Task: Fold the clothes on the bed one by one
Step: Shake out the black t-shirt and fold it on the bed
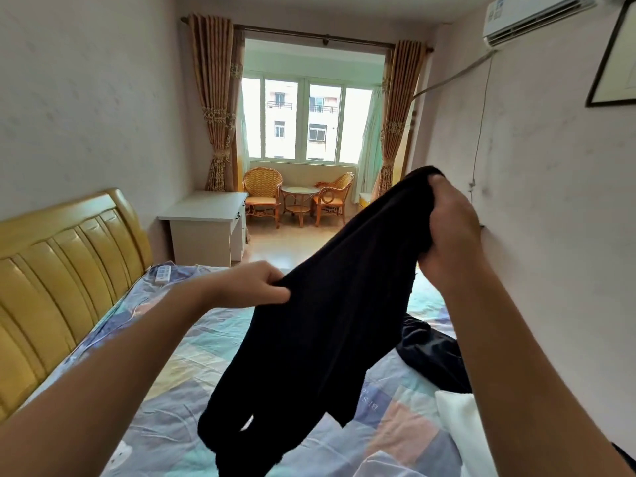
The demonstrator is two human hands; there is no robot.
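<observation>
The left hand [253, 285] and right hand [451, 228] each pinched the garment's [330, 321] top edge; below both grips it hung clear of the bed [165, 366], likely for spreading.

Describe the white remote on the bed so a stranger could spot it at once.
Start at the yellow padded headboard along the bed's left side. Follow it to its far end, where the small white rectangular remote control lies flat on the patchwork bedsheet. It is the only hard, buttoned object there; everything else nearby is cloth.
</observation>
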